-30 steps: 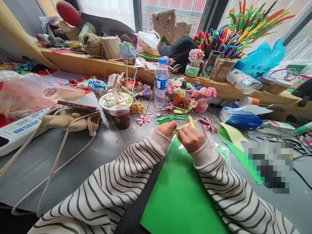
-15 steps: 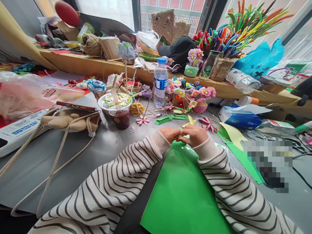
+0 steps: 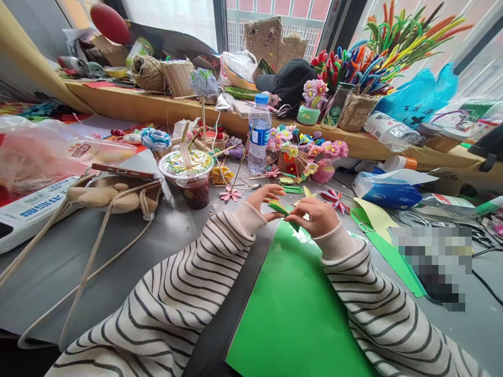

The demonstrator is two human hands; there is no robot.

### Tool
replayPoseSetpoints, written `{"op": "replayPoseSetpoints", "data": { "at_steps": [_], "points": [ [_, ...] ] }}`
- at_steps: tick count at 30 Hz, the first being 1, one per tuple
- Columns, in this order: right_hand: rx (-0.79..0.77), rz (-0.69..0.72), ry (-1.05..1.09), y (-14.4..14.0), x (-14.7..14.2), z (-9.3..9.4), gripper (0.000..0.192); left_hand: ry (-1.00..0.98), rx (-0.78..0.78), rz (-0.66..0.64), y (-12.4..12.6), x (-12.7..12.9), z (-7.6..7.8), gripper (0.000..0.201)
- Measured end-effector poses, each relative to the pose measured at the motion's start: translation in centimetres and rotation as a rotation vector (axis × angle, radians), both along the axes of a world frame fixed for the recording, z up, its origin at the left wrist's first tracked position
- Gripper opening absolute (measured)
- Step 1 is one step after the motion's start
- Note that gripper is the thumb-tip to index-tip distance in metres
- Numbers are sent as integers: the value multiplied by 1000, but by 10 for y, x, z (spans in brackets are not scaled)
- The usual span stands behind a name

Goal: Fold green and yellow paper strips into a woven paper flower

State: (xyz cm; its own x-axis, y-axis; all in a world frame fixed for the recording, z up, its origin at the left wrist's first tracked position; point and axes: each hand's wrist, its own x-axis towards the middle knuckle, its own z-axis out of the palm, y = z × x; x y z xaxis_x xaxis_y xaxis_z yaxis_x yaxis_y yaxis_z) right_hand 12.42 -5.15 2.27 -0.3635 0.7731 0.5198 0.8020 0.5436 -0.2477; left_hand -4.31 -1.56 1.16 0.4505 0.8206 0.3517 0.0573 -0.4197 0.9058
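A small folded green and yellow piece of paper point(image 3: 278, 207) is pinched between the thumb and fingers of my right hand point(image 3: 319, 215). My left hand point(image 3: 257, 201) is open around the paper's left end, its fingers raised above and its thumb below; whether the thumb touches the paper I cannot tell. Beneath both hands lies a large green sheet point(image 3: 291, 303). Just beyond them are folded green paper strips point(image 3: 293, 189) and a yellow folded paper piece point(image 3: 309, 192). A red and white paper flower point(image 3: 335, 200) rests beyond my right hand.
A lidded drink cup point(image 3: 192, 183) and a water bottle point(image 3: 259, 136) stand beyond my left hand. Scissors point(image 3: 364, 226) lie on green paper to the right, near a tissue pack point(image 3: 387, 188). A bag with a phone point(image 3: 123, 172) is at left. Crafts crowd the wooden ledge point(image 3: 236, 116).
My hands were together and hid the paper. The left hand has moved left and opened, so the folded green and yellow paper shows in my right hand.
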Motion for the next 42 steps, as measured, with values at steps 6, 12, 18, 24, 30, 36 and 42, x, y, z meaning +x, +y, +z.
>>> {"op": "replayPoseSetpoints", "data": {
  "at_steps": [6,12,18,24,30,36,42],
  "points": [
    [-66,-119,334,-5,-6,3,20,-333,-542,-110,-3,13,-6,31],
    [-158,-110,418,-10,-17,5,20,-414,-718,-121,-6,14,-8,23],
    [-314,-92,529,-12,-19,9,26,-409,-750,-181,-2,10,-11,22],
    [-477,-48,626,-11,-15,12,26,-418,-696,-170,-2,10,-12,26],
    [-639,20,756,-10,-14,17,24,-489,-664,-302,-1,11,-16,26],
    [-732,84,887,-6,-15,2,30,-573,-685,-316,-3,12,-15,26],
    [-924,83,1155,0,-21,-16,38,-576,-757,-292,-7,16,-9,33]
  ]
}}
